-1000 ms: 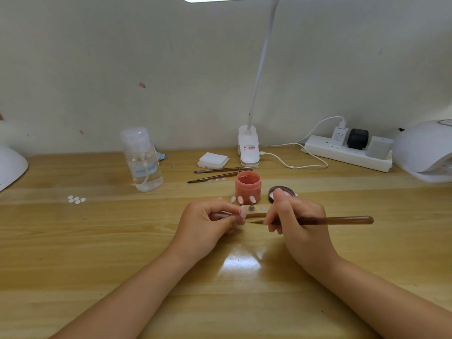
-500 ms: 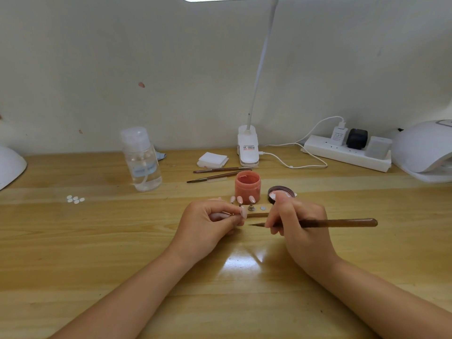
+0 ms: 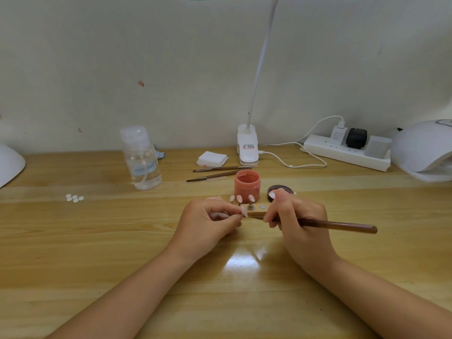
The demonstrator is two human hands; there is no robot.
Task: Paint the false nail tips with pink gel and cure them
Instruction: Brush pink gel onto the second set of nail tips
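Far left edge, mid-height: white domed lamp housing (image 3: 9,165), partly cut off.
Left of centre, on the pale varnished wooden table (image 3: 73,241): four small white oval pads (image 3: 74,198) in a cluster; behind them, a clear plastic pump bottle of colourless liquid (image 3: 141,159), upright.
Centre, rear: folded white wipes (image 3: 211,159); white clip-on desk lamp (image 3: 248,149); two spare brown-handled brushes (image 3: 215,173) lying flat.
Centre: open coral-pink gel jar (image 3: 246,186), its dark round lid (image 3: 280,192) just to the right, partly hidden by a thumb. In front, three pale pink false nail tips on small metal stands (image 3: 241,199), set on a light wooden strip (image 3: 259,211).
Centre, foreground: left hand (image 3: 208,225) pinching the stem of one pale pink false nail tip (image 3: 243,211) between thumb and forefinger. Right hand (image 3: 300,225) gripping a long brown wooden brush (image 3: 337,225) pen-fashion, bristles aimed at that tip; contact too small to tell.
Right, rear: white power strip with plugs (image 3: 347,151); white domed curing lamp (image 3: 423,148).
Handling, as judged: the tip is featherweight, thin, stiff and slick once gelled. Hold it by the stand, never the painted face. The brush is light and rigid; a grip near the ferrule should steady it.
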